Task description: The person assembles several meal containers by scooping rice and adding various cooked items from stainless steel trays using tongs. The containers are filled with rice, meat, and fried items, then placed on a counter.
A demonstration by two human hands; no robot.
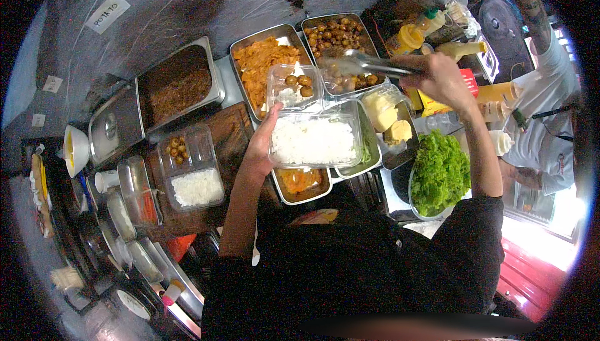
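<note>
My left hand (pixel 260 144) grips a clear plastic meal box (pixel 327 105) from its left side. White rice (pixel 315 141) fills the box's near compartment, and a few round brown pieces like baby potatoes (pixel 299 84) lie in a far one. Metal tongs (pixel 359 63) are held in my right hand (pixel 437 79), their blurred tips over a steel tray of the same round pieces (pixel 339 32). Whether the tips pinch anything I cannot make out. Left of that tray, an orange-sauced food (pixel 262 60) fills another steel tray, partly hidden by the box.
A second meal box (pixel 199 163) with rice and brown pieces rests on the wooden board (pixel 234 125). Lettuce (pixel 440 166) and a container of yellow blocks (pixel 395 130) stand right. Sauce bottles (pixel 409 38) line the far right. Another person (pixel 544 110) stands beyond them. Minced food (pixel 178 94) fills a left pan.
</note>
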